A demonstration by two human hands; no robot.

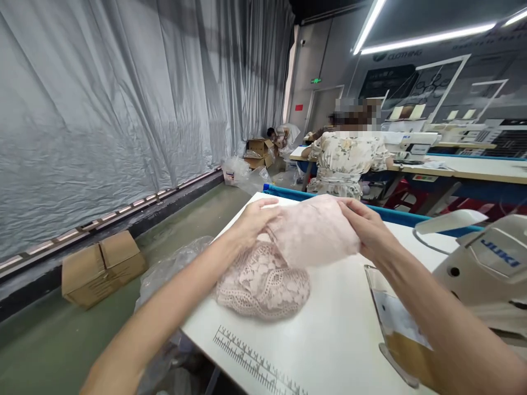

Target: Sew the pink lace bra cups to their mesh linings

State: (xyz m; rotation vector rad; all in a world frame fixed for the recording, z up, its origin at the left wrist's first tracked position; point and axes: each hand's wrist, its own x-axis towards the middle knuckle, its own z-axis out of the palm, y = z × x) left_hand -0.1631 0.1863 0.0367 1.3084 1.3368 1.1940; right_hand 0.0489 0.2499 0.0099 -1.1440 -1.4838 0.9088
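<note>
Both my hands hold up a pale pink lace piece [315, 230] above a white table [337, 329]. My left hand [256, 220] pinches its left edge with fingers closed. My right hand [366, 227] grips its right edge, fingers curled. Beneath the lifted piece, a pile of the same pink lace [263, 282] lies on the table near my left forearm.
A white sewing machine [486, 263] stands at the right, with a clear plastic guide [395, 321] in front of it. A printed ruler [255, 359] marks the table's near edge. A cardboard box [102, 266] and plastic bags [173, 269] lie on the floor at the left. A person [346, 159] sits ahead.
</note>
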